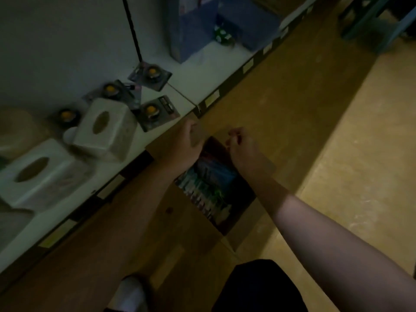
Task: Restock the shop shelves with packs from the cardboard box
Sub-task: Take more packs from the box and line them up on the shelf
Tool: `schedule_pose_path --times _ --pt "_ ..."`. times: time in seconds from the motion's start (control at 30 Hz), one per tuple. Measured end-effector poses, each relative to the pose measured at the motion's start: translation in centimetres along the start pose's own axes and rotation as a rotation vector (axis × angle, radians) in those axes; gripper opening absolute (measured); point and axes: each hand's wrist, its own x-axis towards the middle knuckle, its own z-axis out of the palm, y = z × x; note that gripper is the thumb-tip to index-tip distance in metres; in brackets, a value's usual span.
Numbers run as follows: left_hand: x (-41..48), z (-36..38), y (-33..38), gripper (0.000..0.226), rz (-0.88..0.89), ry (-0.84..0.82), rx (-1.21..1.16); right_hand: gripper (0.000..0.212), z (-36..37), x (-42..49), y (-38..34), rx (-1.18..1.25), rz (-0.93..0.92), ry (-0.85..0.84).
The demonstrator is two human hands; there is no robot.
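Observation:
An open cardboard box (244, 207) stands on the floor below the shelf, and colourful packs (209, 188) stand on edge inside it. My left hand (190, 143) is at the box's far end, fingers curled on the raised flap (210, 130). Just right of it my right hand (242, 146) hovers over the same end with its fingers closed, and nothing shows in it. On the white shelf (202, 70) lie several blister packs (155, 113) with yellow centres. The light is dim.
Two pale tissue-box covers (105, 127) (38, 174) sit on the shelf at the left. Blue cartons (191, 25) stand further along it. Price labels line the shelf's black front edge (135, 164). Yellow-brown floor (337, 154) spreads to the right. My shoe (130, 293) is near the bottom.

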Motion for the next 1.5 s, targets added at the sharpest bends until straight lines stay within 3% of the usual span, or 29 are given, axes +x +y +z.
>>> schedule_pose_path --times 0.07,0.17,0.27,0.5,0.67,0.8,0.93,1.07,1.27,1.37,1.5 --pt "1.0 1.2 -1.9 0.047 -0.046 -0.046 0.030 0.027 1.8 0.3 2.0 -0.188 -0.097 -0.037" --pt "2.3 3.0 -4.1 0.051 -0.066 -0.088 0.103 0.023 5.6 0.6 4.6 -0.412 -0.186 -0.268" --pt "3.1 4.7 -5.4 0.044 -0.030 -0.101 0.095 0.039 8.8 0.8 6.2 -0.539 -0.185 -0.382" --pt "2.3 6.1 -6.8 0.044 -0.050 -0.203 0.090 0.031 9.4 0.1 7.5 -0.524 -0.106 -0.304" --pt "1.9 6.4 -8.2 0.041 -0.123 -0.346 0.215 0.044 9.8 -0.3 7.8 -0.863 -0.094 -0.434" --pt "1.9 6.5 -8.8 0.045 -0.111 -0.347 0.274 0.040 10.4 -0.3 8.2 -1.058 -0.136 -0.449" --pt "2.0 6.2 -8.6 0.047 -0.099 -0.337 0.302 0.038 9.8 -0.5 8.3 -0.848 -0.107 -0.459" --pt "2.4 5.4 -7.3 0.037 -0.050 -0.133 0.088 0.042 6.2 -0.5 7.7 -0.516 -0.031 -0.466" --pt "2.2 4.0 -4.9 0.018 0.065 0.001 -0.113 0.044 1.7 -1.0 6.2 0.220 -0.038 -0.492" --pt "2.3 2.9 -3.9 0.020 -0.014 -0.046 -0.251 0.046 -0.1 -0.6 5.5 0.342 -0.003 -0.511" --pt "2.2 0.8 -3.7 0.036 -0.139 -0.357 -0.337 0.048 -1.0 0.0 6.0 0.397 0.053 -0.546"
